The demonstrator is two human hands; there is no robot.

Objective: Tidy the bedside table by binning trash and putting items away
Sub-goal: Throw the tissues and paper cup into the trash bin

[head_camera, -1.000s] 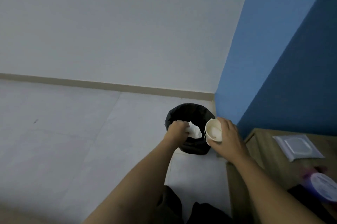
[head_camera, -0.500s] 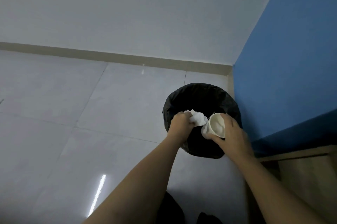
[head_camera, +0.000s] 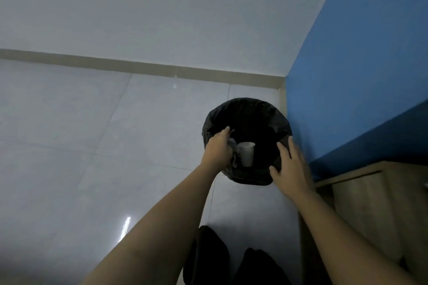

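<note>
Over the bin's (head_camera: pixel 250 179) open mouth both hands reach down from bare forearms. The left hand (head_camera: pixel 217 146) sits at the bin's left rim with its fingers (head_camera: pixel 223 133) curled inward. A pale scrap of tissue (head_camera: pixel 232 142) shows just right of those fingers, touching them. Whether they grip it I cannot tell.

Just right of the tissue, between the two hands, a white cup (head_camera: pixel 246 153) stands upright inside the dark mouth, mouth up, touched by neither hand. Whether it rests on anything I cannot tell.

The right hand (head_camera: pixel 290 166) is spread flat over the bin's right rim. Its fingers (head_camera: pixel 283 150) are straight and parted and hold nothing.

The bin, lined in black, stands on the pale tiled floor (head_camera: pixel 92 145) beyond the fingers, close to the blue wall (head_camera: pixel 347 76) on the right. A wooden table (head_camera: pixel 361 199) edges in right of the right wrist, below the blue wall. Dark trouser legs (head_camera: pixel 208 257) show between the forearms at the bottom.
</note>
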